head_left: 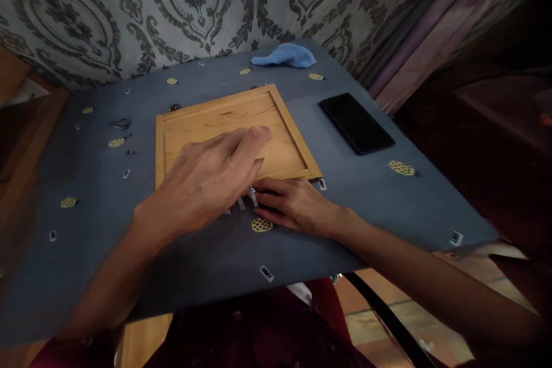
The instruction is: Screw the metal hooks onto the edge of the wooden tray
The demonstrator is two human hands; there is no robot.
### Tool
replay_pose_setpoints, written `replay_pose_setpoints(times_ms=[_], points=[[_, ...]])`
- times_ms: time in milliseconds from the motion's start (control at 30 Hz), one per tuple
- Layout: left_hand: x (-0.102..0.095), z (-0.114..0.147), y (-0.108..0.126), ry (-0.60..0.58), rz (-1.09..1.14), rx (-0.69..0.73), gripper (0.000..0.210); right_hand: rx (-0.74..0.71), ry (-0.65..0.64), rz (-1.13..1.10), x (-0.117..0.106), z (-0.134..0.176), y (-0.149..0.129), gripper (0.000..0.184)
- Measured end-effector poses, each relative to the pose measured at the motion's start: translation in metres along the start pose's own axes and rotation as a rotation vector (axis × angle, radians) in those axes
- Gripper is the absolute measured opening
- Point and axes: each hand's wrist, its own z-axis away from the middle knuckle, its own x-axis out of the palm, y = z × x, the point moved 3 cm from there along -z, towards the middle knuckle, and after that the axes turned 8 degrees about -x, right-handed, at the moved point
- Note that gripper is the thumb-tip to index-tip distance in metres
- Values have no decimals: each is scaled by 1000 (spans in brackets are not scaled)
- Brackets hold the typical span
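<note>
A framed wooden panel [280, 144] lies flat on the blue-grey tabletop. My left hand [202, 172] is over its near part, palm down, with the index finger bent and closed; the other fingers are hidden, and what they hold cannot be made out. At the panel's near edge, my right hand [297, 204] has its fingers closed around a small silver-and-clear piece [253, 195]. Another small clear piece [240, 203] shows just left of it, partly under my left hand. Small dark hardware [175, 107] sits at the panel's far edge.
To the right of the panel lies a black phone [357, 124]. A blue cloth [285, 56] rests by the patterned wall. Several small dark metal bits, one of them a metal piece [119, 123], are scattered on the left. The table [366, 213] ends close to my body.
</note>
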Motion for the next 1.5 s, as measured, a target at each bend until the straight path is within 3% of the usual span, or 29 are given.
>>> replay_pose_setpoints(times_ms=[200,433,600,767,900,1067,1233,1500], points=[[8,-2,1,53,219,-46,31,-8,7,6,0,-1,0,30],[9,-1,-5,101,426,-222,49,1,-2,-3,-1,-1,-1,28],[13,-1,-10,128,510,-227,26,-9,21,-5,0,-1,0,27],[11,-3,-10,89,574,-147,19,-12,46,-2,0,-1,0,27],[7,-5,-8,30,555,-63,11,-11,38,-15,0,-1,0,27],[7,-5,-6,42,442,32,17,-23,41,-4,0,-1,0,29],[7,-3,-3,165,340,89,26,-23,26,-1,-1,-1,0,28],[4,-2,-2,310,215,32,17,-4,47,-18,1,-1,1,27]])
